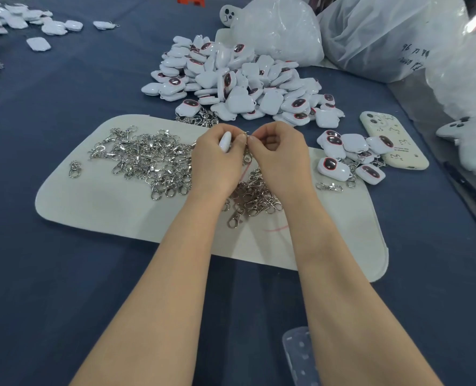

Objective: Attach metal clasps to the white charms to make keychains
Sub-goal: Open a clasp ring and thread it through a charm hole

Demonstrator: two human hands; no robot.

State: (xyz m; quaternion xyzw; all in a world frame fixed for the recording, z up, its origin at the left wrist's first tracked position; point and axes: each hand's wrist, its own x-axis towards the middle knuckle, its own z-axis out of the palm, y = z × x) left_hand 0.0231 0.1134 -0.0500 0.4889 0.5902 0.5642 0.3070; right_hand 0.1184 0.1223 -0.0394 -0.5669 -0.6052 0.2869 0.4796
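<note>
Left hand [217, 157] grips a smooth white plastic charm [225, 142], right hand [278, 151] pinches a silver metal clasp [246, 154] against it, above the pale mat [114, 207].

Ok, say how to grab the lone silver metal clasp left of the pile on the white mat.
Probably pinch the lone silver metal clasp across its narrow sides from above: it lies flat on the white mat, clear of the clasp pile.
</note>
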